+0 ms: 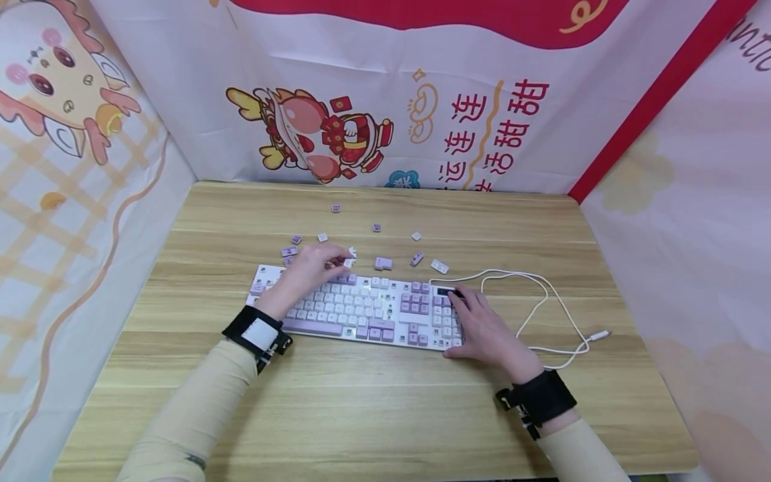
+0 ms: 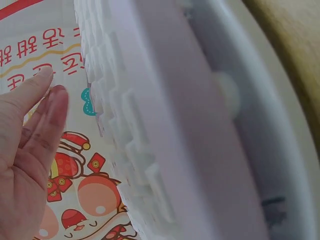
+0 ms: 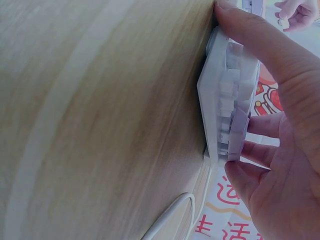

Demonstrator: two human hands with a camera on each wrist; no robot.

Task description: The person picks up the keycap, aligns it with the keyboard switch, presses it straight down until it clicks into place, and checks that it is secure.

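Note:
A white and lilac keyboard (image 1: 346, 304) lies on the table, with several bare switch spots where keycaps are off. Above its back edge, my left hand (image 1: 313, 266) pinches a small white keycap (image 1: 349, 263) between thumb and fingertips. The left wrist view shows that hand (image 2: 32, 135) beside the rows of keys, its fingertips close to the thumb. My right hand (image 1: 484, 331) grips the keyboard's right end. In the right wrist view, its thumb lies along the front corner and its fingers (image 3: 240, 175) bend over the keys at the back.
Loose lilac and white keycaps lie behind the keyboard, among them a lilac one (image 1: 336, 209), a white one (image 1: 416, 236) and a long white one (image 1: 440, 266). A white cable (image 1: 551, 288) loops to the right, ending in a plug (image 1: 599, 335). Printed cloth (image 1: 361, 60) hangs behind the table.

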